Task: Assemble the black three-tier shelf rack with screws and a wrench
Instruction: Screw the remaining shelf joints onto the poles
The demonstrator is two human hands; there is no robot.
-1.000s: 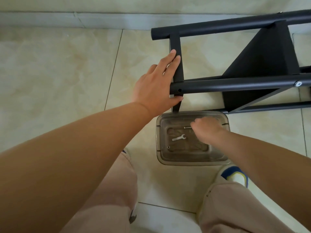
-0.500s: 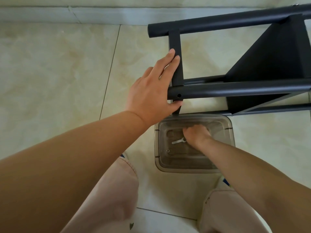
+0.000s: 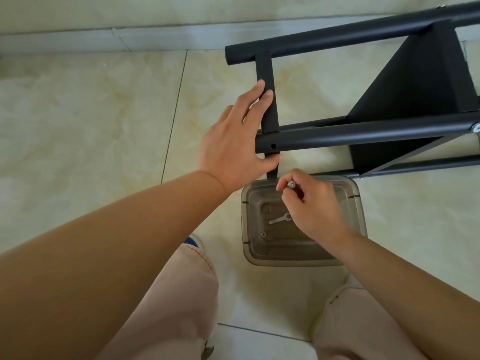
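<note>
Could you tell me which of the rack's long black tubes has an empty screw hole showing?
The middle tube, beside the left hand; the others show no hole.

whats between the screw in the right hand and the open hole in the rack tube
Head view: only the left hand's thumb and a thin black bar lie between the screw and the hole.

— Where's the matte black tubular metal rack frame (image 3: 363, 136)?

— On its side on the tiles, screw hole facing up.

— And the hardware?

— Small silver screw (image 3: 291, 184) pinched above my tub; flat silver wrench (image 3: 280, 218) lying inside.
</note>
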